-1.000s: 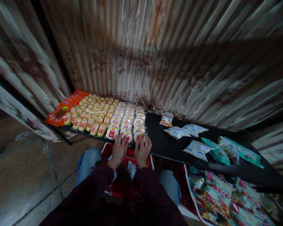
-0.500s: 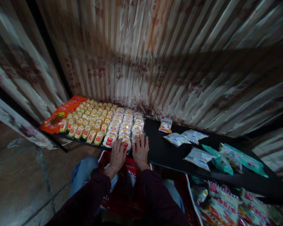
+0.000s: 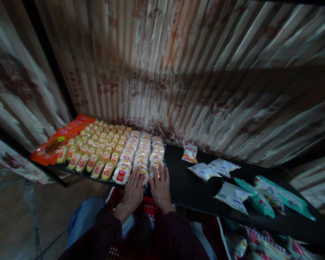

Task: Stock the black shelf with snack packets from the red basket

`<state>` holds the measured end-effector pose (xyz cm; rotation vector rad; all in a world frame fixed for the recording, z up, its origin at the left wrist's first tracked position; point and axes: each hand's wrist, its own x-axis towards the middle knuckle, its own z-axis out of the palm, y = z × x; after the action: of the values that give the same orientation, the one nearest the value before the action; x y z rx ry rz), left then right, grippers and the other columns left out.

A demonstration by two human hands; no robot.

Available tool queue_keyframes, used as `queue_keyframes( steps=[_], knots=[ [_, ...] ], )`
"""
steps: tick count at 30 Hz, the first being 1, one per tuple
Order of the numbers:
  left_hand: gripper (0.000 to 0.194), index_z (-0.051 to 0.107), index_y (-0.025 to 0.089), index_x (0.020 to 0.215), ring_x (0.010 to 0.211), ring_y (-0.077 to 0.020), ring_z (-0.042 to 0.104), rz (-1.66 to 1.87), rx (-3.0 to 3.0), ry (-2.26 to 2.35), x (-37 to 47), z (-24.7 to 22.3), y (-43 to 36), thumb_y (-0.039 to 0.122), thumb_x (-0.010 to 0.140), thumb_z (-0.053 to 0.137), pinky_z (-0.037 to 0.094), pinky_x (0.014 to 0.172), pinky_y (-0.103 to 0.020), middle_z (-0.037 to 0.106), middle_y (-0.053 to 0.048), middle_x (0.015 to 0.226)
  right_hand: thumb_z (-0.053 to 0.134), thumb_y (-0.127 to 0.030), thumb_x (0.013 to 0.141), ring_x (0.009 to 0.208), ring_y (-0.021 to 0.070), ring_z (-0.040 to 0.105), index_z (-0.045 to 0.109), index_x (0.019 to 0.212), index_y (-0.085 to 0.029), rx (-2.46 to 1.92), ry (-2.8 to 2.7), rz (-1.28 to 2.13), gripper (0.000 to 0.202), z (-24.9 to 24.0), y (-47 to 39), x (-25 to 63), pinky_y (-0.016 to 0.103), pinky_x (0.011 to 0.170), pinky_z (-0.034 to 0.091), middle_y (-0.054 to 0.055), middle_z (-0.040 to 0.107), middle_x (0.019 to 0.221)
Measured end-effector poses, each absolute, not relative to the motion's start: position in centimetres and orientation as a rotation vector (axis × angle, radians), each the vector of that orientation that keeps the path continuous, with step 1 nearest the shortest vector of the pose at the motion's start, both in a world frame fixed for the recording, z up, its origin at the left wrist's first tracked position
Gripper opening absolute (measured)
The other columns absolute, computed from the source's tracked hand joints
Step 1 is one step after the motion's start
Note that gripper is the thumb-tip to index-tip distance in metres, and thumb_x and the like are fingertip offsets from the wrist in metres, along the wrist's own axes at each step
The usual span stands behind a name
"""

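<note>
Rows of round white cakes in clear wrappers (image 3: pixel 121 174) lie on a black shelf (image 3: pixel 181 187). My left hand (image 3: pixel 133 193) rests its outstretched fingers on the front cake of the middle row. Beside it, my right hand (image 3: pixel 161 189) lays spread fingers over the front of the right-hand row. Neither hand grasps a cake; the fingertips touch the wrappers from above. To the left stand rows of yellow oblong wrapped cakes (image 3: pixel 98 168). An orange snack bag (image 3: pixel 50 147) lies at the shelf's left end.
Right of the cakes lie a small snack bag (image 3: pixel 189 153), several silvery packets (image 3: pixel 204 171) and teal packets (image 3: pixel 260 200). A red basket (image 3: pixel 112 196) sits below my hands. More bags (image 3: pixel 260 245) fill a container under the shelf. Striped sheeting (image 3: pixel 162 72) hangs behind.
The view has tilted, so the shelf appears lower and larger. Both hands remain at the front of the white cake rows, with their fingers shifted slightly.
</note>
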<state>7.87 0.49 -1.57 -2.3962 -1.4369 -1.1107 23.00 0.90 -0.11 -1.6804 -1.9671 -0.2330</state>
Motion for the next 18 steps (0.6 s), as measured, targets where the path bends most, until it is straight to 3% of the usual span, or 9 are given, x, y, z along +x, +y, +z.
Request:
queue_keyframes(
  steps=[11, 18],
  knots=[
    [0.051, 0.044, 0.015, 0.134, 0.136, -0.0236, 0.035, -1.267, -2.279, -1.437, 8.6, -2.5, 1.4, 0.005, 0.084, 0.038, 0.042, 0.105, -0.048, 0.048, -0.014, 0.14, 0.037, -0.033, 0.094, 0.141, 0.0287, 0.022, 0.04, 0.139, -0.024, -1.713, -2.039, -0.238, 0.046, -0.2, 1.1, 23.2, 0.055, 0.108, 0.031, 0.007, 0.035, 0.149],
    [0.055, 0.038, 0.015, 0.139, 0.137, -0.0228, 0.033, -1.315, -2.276, -1.426, 8.8, -2.1, 1.4, 0.004, 0.085, 0.037, 0.042, 0.107, -0.045, 0.048, -0.012, 0.14, 0.036, -0.036, 0.095, 0.142, 0.0264, 0.019, 0.032, 0.143, -0.024, -1.698, -1.948, -0.194, 0.05, -0.7, 1.6, 23.8, 0.054, 0.11, 0.03, 0.006, 0.03, 0.152]
  ],
)
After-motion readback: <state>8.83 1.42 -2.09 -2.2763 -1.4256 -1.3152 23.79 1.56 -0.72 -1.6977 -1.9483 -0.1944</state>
